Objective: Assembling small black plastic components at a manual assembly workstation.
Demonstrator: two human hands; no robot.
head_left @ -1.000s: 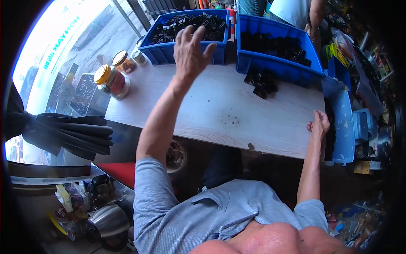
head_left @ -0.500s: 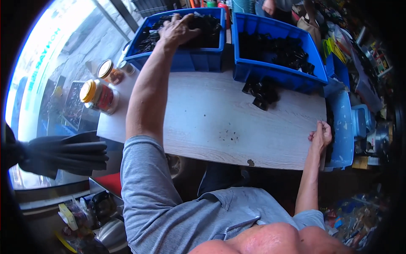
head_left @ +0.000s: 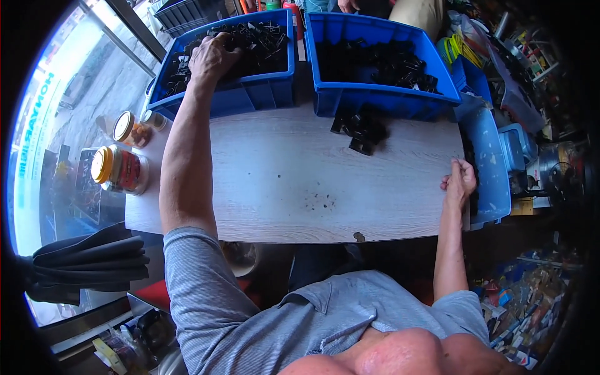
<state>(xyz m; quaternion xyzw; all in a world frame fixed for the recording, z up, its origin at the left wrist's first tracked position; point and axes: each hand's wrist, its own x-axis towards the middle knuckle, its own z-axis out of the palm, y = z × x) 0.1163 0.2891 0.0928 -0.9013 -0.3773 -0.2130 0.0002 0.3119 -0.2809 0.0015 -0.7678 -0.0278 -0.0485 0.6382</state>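
My left hand (head_left: 211,60) reaches into the left blue bin (head_left: 265,82), over a heap of small black parts with some shiny metal bits (head_left: 265,39). Its thumb stands apart from the bent fingers, whose tips are partly hidden against the heap. My right hand (head_left: 460,182) rests at the table's right edge, beside a light-blue tub (head_left: 490,165). Its fingers are curled in with the thumb against them; whatever may be in them is hidden. A small cluster of black parts (head_left: 362,132) lies on the table below the right blue bin (head_left: 387,100).
The pale wood-grain table (head_left: 269,212) has dark specks and a chipped front edge. Two lidded jars, a yellow-capped one (head_left: 128,169) and a smaller one (head_left: 131,130), stand at left near a window. Behind the bins, another person's hand (head_left: 347,5) shows. Clutter fills the right side.
The whole view has shifted, so the scene sits further left. My left hand has moved slightly left and nearer within the bin, its fingers more bent. My right hand stays at the table edge.
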